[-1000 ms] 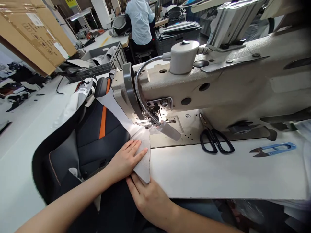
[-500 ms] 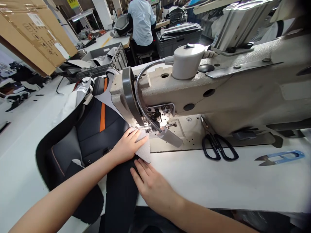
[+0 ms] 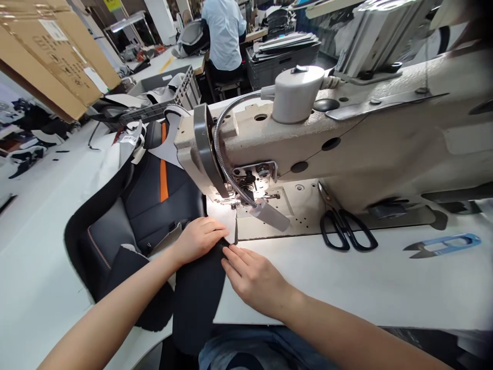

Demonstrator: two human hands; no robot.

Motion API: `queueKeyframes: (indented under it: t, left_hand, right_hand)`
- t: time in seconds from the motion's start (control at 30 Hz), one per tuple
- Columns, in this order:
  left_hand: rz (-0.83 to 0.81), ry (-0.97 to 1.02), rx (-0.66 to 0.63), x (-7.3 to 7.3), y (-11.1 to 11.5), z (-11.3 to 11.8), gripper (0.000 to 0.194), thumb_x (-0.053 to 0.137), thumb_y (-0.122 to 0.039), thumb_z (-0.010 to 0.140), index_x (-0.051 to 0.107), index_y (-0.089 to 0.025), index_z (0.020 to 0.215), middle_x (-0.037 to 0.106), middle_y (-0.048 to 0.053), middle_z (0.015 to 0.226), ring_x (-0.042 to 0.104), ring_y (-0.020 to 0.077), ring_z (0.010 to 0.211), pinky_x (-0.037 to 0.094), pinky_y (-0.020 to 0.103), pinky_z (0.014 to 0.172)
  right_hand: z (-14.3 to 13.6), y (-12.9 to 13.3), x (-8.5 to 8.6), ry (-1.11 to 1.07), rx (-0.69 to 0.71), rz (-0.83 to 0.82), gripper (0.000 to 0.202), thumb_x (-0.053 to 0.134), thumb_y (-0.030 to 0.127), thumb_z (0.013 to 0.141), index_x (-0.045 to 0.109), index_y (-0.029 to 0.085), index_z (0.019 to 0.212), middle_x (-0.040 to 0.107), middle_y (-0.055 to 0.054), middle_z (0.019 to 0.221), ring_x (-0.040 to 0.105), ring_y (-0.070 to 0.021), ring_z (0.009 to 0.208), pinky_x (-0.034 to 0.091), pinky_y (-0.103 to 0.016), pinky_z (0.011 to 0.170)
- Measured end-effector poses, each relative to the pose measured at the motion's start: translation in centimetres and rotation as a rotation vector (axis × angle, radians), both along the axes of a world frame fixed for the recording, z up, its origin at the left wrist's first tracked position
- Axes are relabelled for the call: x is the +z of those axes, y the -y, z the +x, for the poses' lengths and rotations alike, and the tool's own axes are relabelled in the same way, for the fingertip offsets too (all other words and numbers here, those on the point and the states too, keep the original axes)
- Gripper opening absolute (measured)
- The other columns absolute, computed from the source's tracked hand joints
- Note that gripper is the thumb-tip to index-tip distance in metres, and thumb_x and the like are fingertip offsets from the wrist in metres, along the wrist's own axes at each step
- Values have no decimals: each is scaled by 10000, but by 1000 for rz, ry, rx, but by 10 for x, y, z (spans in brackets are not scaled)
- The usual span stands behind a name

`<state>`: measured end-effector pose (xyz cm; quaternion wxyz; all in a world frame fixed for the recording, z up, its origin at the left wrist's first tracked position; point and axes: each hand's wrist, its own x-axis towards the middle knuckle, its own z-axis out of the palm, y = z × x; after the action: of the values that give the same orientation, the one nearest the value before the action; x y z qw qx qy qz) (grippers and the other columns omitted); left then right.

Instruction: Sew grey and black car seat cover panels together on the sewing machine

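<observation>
A black seat cover [image 3: 169, 195] with an orange stripe lies left of the sewing machine [image 3: 246, 139]. From it a light grey fabric piece [image 3: 230, 221] runs under the lit presser foot. My left hand [image 3: 200, 237] is closed at the lower part of this grey piece, its fingers together. Close beside it, my right hand [image 3: 254, 275] has its fingertips pressed together at the edge where the grey piece meets a black fabric panel [image 3: 198, 295]. That panel hangs over the table's front edge. The left thumb is hidden.
Black-handled scissors [image 3: 346, 228] lie on the machine bed and table, with blue thread snips [image 3: 442, 245] further right. At upper left are a cardboard box [image 3: 57, 56] and a grey crate [image 3: 188, 87] of parts. A person in a light blue shirt [image 3: 223, 36] sits behind.
The seat cover has turned and shifted slightly right. My left hand has slid down the grey fabric, with its fingers drawn together. My right hand has moved a little right and up to the fabric edge.
</observation>
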<state>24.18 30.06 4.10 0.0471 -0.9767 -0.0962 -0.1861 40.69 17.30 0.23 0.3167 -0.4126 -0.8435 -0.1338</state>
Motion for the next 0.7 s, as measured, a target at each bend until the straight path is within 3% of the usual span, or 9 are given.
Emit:
queueKeyframes:
  t: [0.23,0.4,0.6,0.7]
  left_hand:
    - [-77,24,10,-9,-10,1,186,514,-128,889,670,-187,969,677,43,936,597,145,876,517,281,785]
    - [-35,22,14,-10,-28,8,205,499,-161,905,692,-214,949,670,26,906,589,142,868,498,269,785]
    - [119,13,45,-13,-51,14,260,458,-208,939,716,-232,919,697,18,859,597,131,752,472,262,697]
    - [99,-1,79,-16,-60,16,306,421,-257,962,724,-232,924,708,26,860,621,139,781,487,271,720]
  right_hand:
    - [-5,3,-3,64,-52,-55,291,501,87,841,644,15,1085,626,-211,1169,598,-287,1087,510,-379,902]
    - [-5,0,-2,39,-83,-167,373,500,218,879,606,29,1183,566,-182,1281,516,-304,1195,447,-434,996]
    - [-4,-1,0,7,-78,-230,388,477,216,887,587,54,1222,552,-151,1311,510,-272,1203,425,-420,1016]
    - [-5,-1,0,-4,-75,-243,378,478,215,890,591,80,1224,552,-136,1316,510,-261,1206,422,-414,1017]
